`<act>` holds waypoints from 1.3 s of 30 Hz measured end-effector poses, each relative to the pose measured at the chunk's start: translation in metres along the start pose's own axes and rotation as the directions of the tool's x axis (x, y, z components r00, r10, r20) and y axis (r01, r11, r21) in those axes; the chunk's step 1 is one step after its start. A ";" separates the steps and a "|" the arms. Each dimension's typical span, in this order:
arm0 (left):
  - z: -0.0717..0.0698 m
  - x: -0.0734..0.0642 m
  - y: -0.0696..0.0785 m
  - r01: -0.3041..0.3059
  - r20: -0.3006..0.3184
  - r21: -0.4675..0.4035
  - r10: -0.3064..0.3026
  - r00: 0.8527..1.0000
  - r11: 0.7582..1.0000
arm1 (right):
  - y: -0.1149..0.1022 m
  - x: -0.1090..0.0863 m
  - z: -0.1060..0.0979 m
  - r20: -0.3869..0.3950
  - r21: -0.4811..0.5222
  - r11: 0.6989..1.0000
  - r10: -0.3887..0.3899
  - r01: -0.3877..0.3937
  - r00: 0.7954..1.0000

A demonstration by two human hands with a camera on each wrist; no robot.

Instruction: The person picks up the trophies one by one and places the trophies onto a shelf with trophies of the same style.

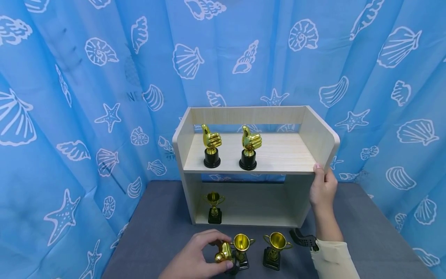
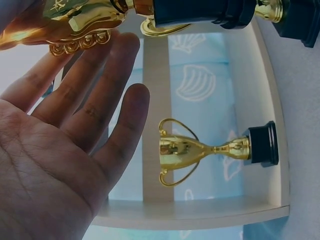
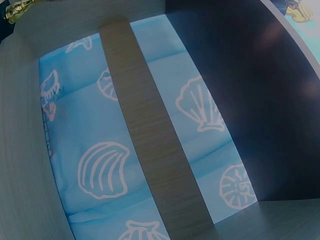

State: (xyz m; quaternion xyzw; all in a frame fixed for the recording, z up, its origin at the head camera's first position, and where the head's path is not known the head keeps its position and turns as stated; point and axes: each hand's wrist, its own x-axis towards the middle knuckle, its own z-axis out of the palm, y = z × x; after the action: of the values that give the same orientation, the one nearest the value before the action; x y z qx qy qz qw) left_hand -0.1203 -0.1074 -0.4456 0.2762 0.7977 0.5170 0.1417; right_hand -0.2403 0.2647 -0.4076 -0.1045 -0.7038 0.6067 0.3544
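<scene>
My left hand (image 1: pixel 196 254) holds a gold thumbs-up trophy (image 1: pixel 224 252) between thumb and fingers, low in front of the shelf. In the left wrist view this trophy (image 2: pixel 85 20) lies along the fingers at the top, its dark base pointing right. Just beside it stands a gold cup trophy (image 1: pixel 241 243), with a second cup trophy (image 1: pixel 277 242) further right. My right hand (image 1: pixel 323 190) grips the right side of the pale wooden two-tier shelf (image 1: pixel 320 135), thumb at the upper board's front edge. The right wrist view shows the shelf's lower compartment, not the hand.
Two thumbs-up trophies, one on the left (image 1: pixel 211 149) and one near the middle (image 1: pixel 249 149), stand on the upper board. A cup trophy (image 1: pixel 214 207) stands at the lower left. Behind the grey tabletop (image 1: pixel 150 232) hangs a blue shell-patterned curtain (image 1: pixel 216 58).
</scene>
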 end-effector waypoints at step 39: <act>0.003 0.002 0.012 0.024 -0.031 0.030 -0.023 0.999 0.999 | 0.000 0.000 -0.001 0.023 0.029 1.000 -0.007 0.006 1.000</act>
State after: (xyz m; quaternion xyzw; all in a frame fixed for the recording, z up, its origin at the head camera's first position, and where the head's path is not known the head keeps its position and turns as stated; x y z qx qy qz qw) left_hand -0.1171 -0.1000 -0.4360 0.2611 0.8106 0.5073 0.1315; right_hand -0.2397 0.2653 -0.4076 -0.0903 -0.6995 0.6167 0.3496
